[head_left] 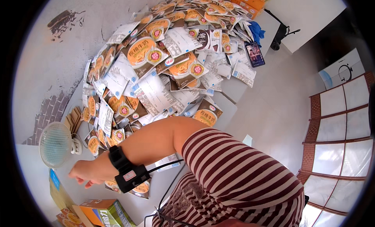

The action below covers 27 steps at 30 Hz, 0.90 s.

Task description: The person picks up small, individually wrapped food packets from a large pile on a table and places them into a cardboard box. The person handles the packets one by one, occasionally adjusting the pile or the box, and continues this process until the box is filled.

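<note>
My right hand point(83, 174) reaches across to the left side of the table. Its fingers are bent downward, with the tips apart and nothing visible between them. A black strap with a small black box point(132, 179) circles the wrist, and a cable runs from it. The hand hovers above an orange and green cardboard box point(106, 212) at the lower left. Close by are brown and white sachets point(140, 189), partly covered by my forearm. A large heap of these sachets point(154, 94) covers the table beyond my arm. My left hand is out of sight.
A round, ribbed-faced device point(55, 145) with a white cord stands at the left. Brown cardboard pieces point(71, 119) lean beside the heap. A phone point(255, 54) rests at its right edge, near blue material point(256, 31). Orange boxes point(248, 2) are stacked at the back.
</note>
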Each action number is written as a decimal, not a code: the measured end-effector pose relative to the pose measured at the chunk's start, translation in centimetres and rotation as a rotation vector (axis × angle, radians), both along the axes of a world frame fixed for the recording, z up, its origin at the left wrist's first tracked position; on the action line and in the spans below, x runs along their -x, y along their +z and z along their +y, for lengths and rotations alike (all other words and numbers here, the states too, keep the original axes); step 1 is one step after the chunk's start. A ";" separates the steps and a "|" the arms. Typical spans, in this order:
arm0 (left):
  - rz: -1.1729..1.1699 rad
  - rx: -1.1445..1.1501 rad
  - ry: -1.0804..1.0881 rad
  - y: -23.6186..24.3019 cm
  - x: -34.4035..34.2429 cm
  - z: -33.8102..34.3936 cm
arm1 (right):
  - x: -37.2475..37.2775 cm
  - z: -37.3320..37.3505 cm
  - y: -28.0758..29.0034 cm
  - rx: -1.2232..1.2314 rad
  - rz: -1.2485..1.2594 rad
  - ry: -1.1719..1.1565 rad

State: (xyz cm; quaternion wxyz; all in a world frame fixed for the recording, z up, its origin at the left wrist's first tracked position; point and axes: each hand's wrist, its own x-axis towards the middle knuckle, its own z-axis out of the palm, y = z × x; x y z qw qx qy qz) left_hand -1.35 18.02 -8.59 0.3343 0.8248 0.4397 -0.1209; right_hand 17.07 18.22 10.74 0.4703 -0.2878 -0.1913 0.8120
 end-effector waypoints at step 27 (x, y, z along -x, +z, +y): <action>0.457 0.111 0.494 14.3 30.4 -7.1 | 1.1 -0.2 4.1 0.049 0.002 0.166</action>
